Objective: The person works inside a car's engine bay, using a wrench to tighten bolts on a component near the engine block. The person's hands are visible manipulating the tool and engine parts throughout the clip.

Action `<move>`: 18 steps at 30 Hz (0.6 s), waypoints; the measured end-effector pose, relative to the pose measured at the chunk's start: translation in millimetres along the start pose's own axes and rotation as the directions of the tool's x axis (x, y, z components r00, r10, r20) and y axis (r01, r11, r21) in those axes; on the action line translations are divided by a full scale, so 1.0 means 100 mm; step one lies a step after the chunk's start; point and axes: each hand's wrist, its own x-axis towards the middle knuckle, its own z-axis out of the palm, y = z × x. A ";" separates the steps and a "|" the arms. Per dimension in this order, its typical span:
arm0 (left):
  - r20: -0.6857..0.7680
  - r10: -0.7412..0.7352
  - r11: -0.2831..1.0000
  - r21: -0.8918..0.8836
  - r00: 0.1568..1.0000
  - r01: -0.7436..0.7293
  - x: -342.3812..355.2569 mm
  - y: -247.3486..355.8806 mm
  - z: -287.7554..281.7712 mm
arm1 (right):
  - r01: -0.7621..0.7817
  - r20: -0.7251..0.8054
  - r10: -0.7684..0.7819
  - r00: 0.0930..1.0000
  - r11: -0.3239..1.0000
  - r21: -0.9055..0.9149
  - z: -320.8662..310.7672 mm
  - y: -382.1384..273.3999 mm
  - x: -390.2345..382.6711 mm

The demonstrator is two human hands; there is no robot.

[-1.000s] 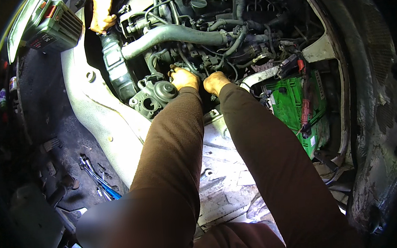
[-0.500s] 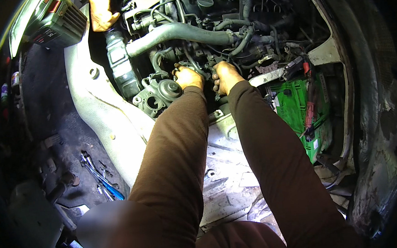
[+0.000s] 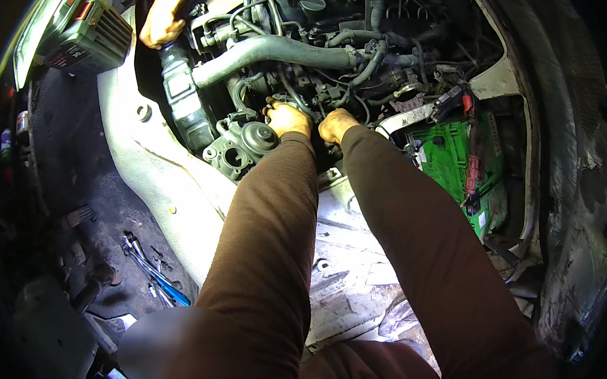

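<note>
My left hand (image 3: 287, 119) is closed among dark engine fittings, just right of a round metal housing (image 3: 255, 137) and beside a thin curved hose (image 3: 291, 87); what its fingers grip is hidden. My right hand (image 3: 336, 125) is closed a little to the right, knuckles up, low in the engine bay (image 3: 313, 5); anything in it is out of sight. A large grey curved pipe (image 3: 274, 51) crosses above both hands. Another person's hand (image 3: 161, 28) is at the top of a black ribbed duct (image 3: 183, 92) at the upper left.
A green battery (image 3: 441, 167) with red-covered cables sits at the right. A dark case-like device (image 3: 93, 39) rests at the upper left near the pale body panel (image 3: 150, 178). Hand tools (image 3: 148, 268) lie on the dark floor. A pale metal panel (image 3: 341, 236) is beneath my forearms.
My right hand rose and shifted right, fingers bent round something, then dropped back down and left, knuckles up. My left hand shifted slightly right in view. The other person's hand moved slightly.
</note>
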 end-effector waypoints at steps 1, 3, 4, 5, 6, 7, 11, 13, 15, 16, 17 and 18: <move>0.029 0.008 1.000 0.000 1.000 -0.008 0.01 0.01 0.01 | -0.035 -0.022 0.036 0.999 0.999 0.026 0.03 0.04 0.10; 0.086 0.017 1.000 0.004 0.996 -0.017 0.07 -0.01 0.01 | -0.133 -0.009 0.151 0.988 0.895 0.426 0.04 0.05 0.14; 0.089 0.020 1.000 0.011 0.996 -0.021 0.08 -0.03 0.01 | -0.184 0.056 0.211 0.976 0.657 0.731 0.04 0.03 0.09; 0.092 0.023 1.000 0.018 0.995 -0.025 0.10 -0.06 0.02 | -0.215 0.140 0.242 0.960 0.319 0.923 0.03 0.01 0.03; 0.096 0.032 0.999 0.024 0.995 -0.034 0.11 -0.06 0.01 | -0.151 0.156 0.233 0.960 -0.038 0.988 0.02 0.03 0.00; 0.099 0.039 0.999 0.031 0.994 -0.043 0.11 -0.07 0.00 | -0.178 0.257 0.219 0.941 -0.326 0.929 -0.02 0.07 -0.02; 0.087 0.039 0.998 0.037 0.995 -0.042 0.06 -0.09 -0.07 | -0.110 0.219 0.287 0.933 -0.352 0.929 0.02 0.08 0.07; 0.048 0.065 0.995 0.070 0.997 -0.068 0.04 -0.07 -0.05 | -0.073 0.112 0.393 0.913 -0.112 0.991 0.16 0.13 0.32; 0.063 0.072 0.997 0.036 0.995 -0.074 0.10 -0.02 0.02 | -0.042 -0.120 0.475 0.872 0.316 0.948 0.38 0.28 0.71; 0.084 0.090 0.996 0.011 0.992 -0.092 0.07 0.06 0.06 | -0.121 -0.166 0.376 0.912 0.631 0.766 0.40 0.41 0.90; 0.079 0.115 0.993 0.010 0.990 -0.116 -0.06 0.18 0.04 | -0.153 -0.209 0.282 0.936 0.863 0.482 0.43 0.60 1.06; 0.074 0.057 0.998 0.023 0.996 -0.059 0.05 0.01 0.02 | -0.226 -0.031 0.357 0.933 0.653 0.723 0.37 0.27 0.85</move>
